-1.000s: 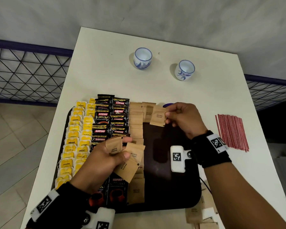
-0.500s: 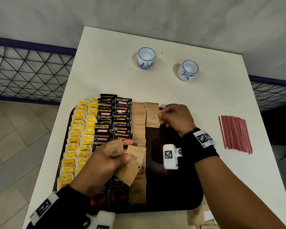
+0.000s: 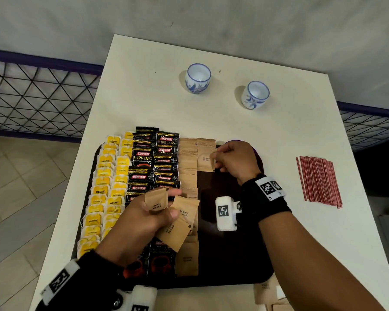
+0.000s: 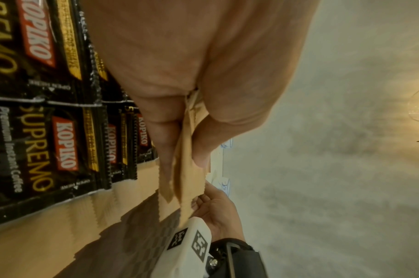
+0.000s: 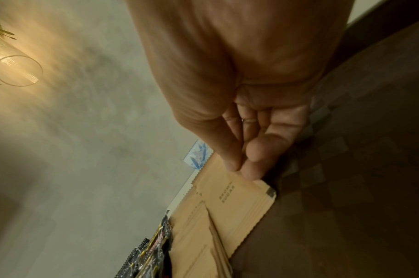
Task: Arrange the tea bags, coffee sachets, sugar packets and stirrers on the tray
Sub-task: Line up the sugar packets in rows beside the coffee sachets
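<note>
- Head view: a dark tray (image 3: 238,261) with rounded corners lies on a smooth white worktop (image 3: 144,90); its bare part shows a faint checker weave in the wrist views.
- Yellow tea bags (image 3: 103,189) fill the tray's left side in two overlapping columns, each a small paper-edged square.
- Glossy black coffee sachets (image 3: 154,162), printed red and gold with crimped ends, run in two columns just right of the tea bags.
- Flat matte brown sugar packets (image 3: 188,167) with zigzag ends form a column beside the coffee, and a second, shorter column begins at the tray's far end.
- Right hand (image 3: 235,160) pinches one sugar packet (image 5: 237,197) between thumb and fingertips, the packet lying on top of that short column.
- Left hand (image 3: 144,218) grips a fan of several sugar packets (image 3: 177,223) above the tray's middle, thumb pressed on them.
- Thin red stirrers (image 3: 319,180) lie in a flat bundle on the worktop, well right of the tray.
- Two white cups (image 3: 198,78) with blue painted marks stand at the worktop's far side.
- More brown packets (image 3: 265,292) sit on the worktop by the tray's near right corner.
</note>
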### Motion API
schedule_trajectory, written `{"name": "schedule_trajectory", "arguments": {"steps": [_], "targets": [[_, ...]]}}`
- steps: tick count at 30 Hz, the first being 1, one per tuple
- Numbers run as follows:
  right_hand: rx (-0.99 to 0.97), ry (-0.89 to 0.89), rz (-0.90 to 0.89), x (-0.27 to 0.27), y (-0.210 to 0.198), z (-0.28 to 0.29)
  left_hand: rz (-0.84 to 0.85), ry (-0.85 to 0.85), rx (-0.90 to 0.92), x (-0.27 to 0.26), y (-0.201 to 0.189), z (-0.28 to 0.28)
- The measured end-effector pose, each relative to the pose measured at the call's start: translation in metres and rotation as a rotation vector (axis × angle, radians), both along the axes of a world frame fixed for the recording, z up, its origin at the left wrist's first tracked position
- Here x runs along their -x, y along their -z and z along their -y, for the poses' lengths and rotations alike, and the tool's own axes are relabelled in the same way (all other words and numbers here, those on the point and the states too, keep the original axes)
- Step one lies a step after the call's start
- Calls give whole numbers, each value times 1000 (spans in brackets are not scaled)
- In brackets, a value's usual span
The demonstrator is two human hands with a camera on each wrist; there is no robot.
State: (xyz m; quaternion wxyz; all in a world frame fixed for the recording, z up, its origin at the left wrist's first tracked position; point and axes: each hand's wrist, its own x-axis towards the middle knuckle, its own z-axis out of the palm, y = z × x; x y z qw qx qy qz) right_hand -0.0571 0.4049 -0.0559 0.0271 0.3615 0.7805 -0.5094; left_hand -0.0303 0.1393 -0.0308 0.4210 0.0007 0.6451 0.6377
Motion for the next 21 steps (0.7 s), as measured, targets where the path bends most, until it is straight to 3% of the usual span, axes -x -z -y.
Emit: {"name": "schedule_trajectory", "arguments": {"steps": [16,19,21], "targets": [[10,44,-3,-7,-5,-1,23,-31,14,0,2,-3],[-34,-12,-31,-17,-23,8,18,-50,16,1,0,-4],[77,-94,-27,-26,-34,18,8,-55,22,2,-1,-6]]}}
